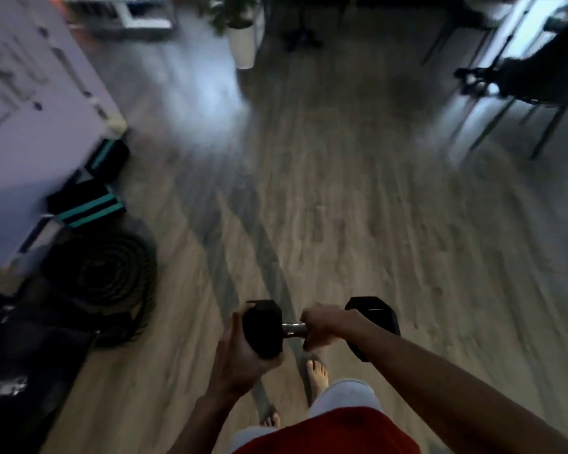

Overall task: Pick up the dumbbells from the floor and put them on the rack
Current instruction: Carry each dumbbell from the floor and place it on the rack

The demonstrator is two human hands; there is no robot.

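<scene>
Over the floor point(341, 208), dumbbell point(293, 329) is airborne: right hand point(323, 326) wrapped round the handle, left hand point(238, 358) cupping one head. Slip there and it probably lands on those bare toes point(317, 371).

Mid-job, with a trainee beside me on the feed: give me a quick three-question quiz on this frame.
1. True or false: the dumbbell lies on the floor.
2. The right hand grips the dumbbell by: A) its metal handle, B) its left head, C) nothing at all.
3. Which part of the dumbbell does the left hand cup?
Key: 1 false, both hands hold it up above the floor. 2 A. 3 its left head.
</scene>
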